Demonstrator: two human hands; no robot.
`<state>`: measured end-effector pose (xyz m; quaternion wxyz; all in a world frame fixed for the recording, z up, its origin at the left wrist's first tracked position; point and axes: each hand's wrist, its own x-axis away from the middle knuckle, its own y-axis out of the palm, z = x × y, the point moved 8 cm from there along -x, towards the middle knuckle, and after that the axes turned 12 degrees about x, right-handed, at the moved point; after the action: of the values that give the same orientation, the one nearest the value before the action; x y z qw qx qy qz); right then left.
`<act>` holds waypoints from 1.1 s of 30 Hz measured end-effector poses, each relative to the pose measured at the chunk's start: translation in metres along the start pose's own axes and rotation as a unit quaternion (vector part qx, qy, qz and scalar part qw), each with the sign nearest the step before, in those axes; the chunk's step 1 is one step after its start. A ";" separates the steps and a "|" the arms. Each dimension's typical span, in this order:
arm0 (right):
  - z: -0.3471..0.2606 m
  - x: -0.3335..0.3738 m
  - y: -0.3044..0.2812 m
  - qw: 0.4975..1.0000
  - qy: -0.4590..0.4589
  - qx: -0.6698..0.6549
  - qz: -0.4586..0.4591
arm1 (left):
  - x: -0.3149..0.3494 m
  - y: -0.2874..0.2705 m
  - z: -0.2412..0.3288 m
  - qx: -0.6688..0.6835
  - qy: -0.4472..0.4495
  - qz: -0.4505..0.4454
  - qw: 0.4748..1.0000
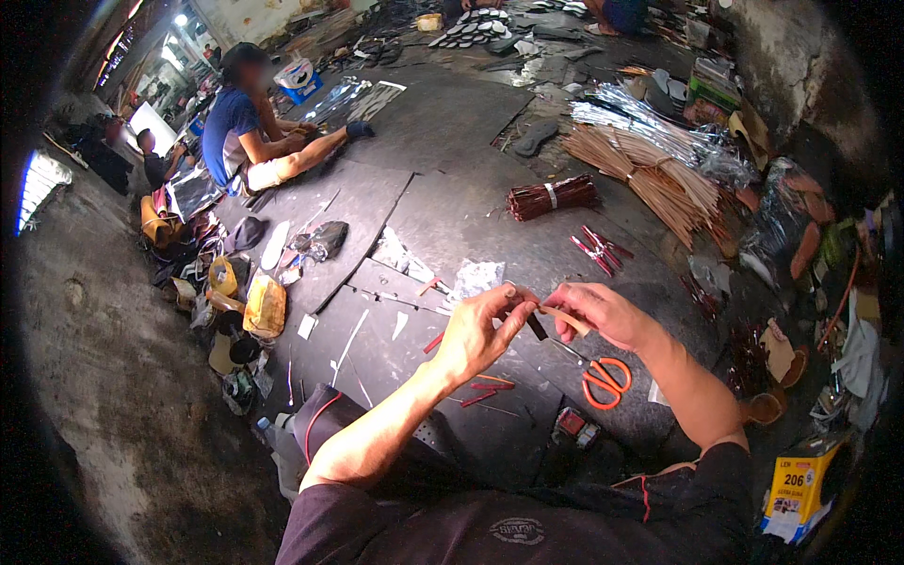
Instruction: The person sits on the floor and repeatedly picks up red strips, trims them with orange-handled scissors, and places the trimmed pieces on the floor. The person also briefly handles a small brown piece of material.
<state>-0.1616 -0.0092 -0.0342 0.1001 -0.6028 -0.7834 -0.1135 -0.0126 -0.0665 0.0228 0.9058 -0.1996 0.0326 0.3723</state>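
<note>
My left hand (482, 330) and my right hand (603, 315) meet in front of me, fingertips nearly touching. Between them is a short tan strip (571, 322), pinched by thumb and fingers; its far end is hidden in my fingers. Just below my fingertips is a small dark piece (537, 327), whose kind I cannot make out. Scissors with orange handles (607, 383) lie on the floor below my right hand, blades pointing toward my hands. A few dark red strips (485, 388) lie on the floor below my left hand.
Beyond my hands lie a tied dark red bundle of strips (574, 196), loose red strips (603, 250) and a large tan bundle (650, 179). A yellow jug (266, 306) stands left among clutter. A person in blue (233, 132) sits at far left. A yellow box (799, 485) is at lower right.
</note>
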 end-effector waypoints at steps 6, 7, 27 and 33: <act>0.006 0.002 0.009 0.996 -0.008 -0.075 -0.045 | 0.004 0.004 0.020 -0.087 0.103 -0.036 0.990; 0.000 0.001 0.006 0.996 -0.021 -0.078 -0.024 | 0.002 -0.003 0.014 -0.031 0.056 0.003 0.998; -0.026 0.004 0.014 0.986 -0.028 0.062 0.153 | 0.014 0.014 -0.047 0.442 -0.185 0.068 0.875; -0.023 0.002 0.014 0.986 -0.021 0.069 0.148 | 0.014 0.018 -0.042 0.424 -0.194 0.047 0.884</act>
<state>-0.1479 -0.0110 -0.0113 0.1406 -0.7059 -0.6936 -0.0303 -0.0115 -0.0621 -0.0244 0.8736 0.2810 0.0205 0.3967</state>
